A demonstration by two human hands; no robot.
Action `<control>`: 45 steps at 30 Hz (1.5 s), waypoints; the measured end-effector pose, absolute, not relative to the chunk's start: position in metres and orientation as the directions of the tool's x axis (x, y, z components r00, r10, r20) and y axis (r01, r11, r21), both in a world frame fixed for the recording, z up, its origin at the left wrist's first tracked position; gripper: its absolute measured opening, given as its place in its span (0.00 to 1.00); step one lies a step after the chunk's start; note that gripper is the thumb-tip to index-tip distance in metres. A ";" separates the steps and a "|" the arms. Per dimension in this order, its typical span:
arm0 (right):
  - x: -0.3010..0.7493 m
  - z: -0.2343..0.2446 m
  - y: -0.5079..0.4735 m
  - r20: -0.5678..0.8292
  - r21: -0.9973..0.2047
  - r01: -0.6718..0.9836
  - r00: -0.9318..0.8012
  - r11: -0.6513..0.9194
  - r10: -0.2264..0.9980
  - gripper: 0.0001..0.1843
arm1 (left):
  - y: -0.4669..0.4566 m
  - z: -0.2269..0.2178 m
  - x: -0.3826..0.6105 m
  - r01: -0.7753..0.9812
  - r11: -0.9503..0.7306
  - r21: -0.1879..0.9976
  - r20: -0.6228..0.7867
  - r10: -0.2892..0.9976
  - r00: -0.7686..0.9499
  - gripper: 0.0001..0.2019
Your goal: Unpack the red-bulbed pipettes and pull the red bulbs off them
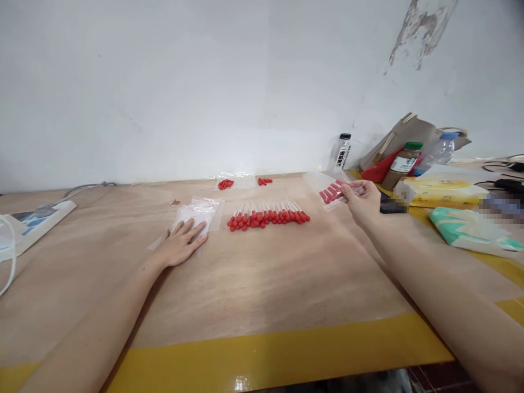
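On the table (278, 289), red-bulbed, pale-stemmed sticks (268, 217)

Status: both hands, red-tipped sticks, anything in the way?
Left hand spread on plastic bags. Right hand pinching bag of red pieces. Red-tipped sticks in a row between hands. Tissue pack beside right forearm, blocking neither hand.

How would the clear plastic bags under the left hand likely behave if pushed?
The plastic bags look thin and see-through, so they are probably floppy and light. Their glossy edges overlap unevenly, so they may slip over one another. With the left hand lying flat on them, the covered part would likely shift less.
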State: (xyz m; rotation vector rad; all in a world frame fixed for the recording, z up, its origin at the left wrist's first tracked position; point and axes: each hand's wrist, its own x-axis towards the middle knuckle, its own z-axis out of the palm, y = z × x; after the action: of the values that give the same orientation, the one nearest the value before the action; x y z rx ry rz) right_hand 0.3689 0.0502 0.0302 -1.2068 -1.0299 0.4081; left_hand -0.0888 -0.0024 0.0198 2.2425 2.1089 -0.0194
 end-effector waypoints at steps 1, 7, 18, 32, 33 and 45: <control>0.360 0.036 0.044 0.410 -0.902 0.101 0.507 0.420 0.758 0.19 | -0.001 0.020 -0.089 0.998 -0.055 0.038 -0.075 0.995 0.058 0.29; 0.292 0.047 -0.012 0.056 -0.952 -0.307 -0.188 -0.005 0.980 0.24 | 0.003 0.021 -0.095 0.994 -0.041 0.101 -0.039 0.998 0.045 0.28; 0.236 0.017 -0.042 -0.228 -0.956 -0.070 -0.433 -0.284 0.872 0.27 | -0.068 0.041 0.005 0.667 -0.682 0.300 0.244 0.730 0.638 0.26; 0.250 0.022 -0.047 -0.366 -0.899 -0.075 -0.416 -0.432 0.833 0.28 | -0.071 0.028 0.023 0.537 -0.728 0.426 0.230 0.661 0.714 0.24; 0.248 0.022 -0.048 -0.362 -0.901 -0.077 -0.406 -0.426 0.839 0.29 | -0.070 0.028 0.024 0.545 -0.723 0.424 0.224 0.667 0.711 0.23; 0.242 0.018 -0.050 -0.195 -0.966 -0.083 -0.394 -0.246 0.898 0.37 | -0.031 0.025 0.057 0.339 -0.919 0.202 0.411 0.394 0.822 0.17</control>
State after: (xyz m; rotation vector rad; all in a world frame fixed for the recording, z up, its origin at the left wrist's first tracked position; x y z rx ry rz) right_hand 0.2418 -0.0497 0.0179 -1.0612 -1.2705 1.7313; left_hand 0.0566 -0.0307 0.0246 2.8837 0.5819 0.6894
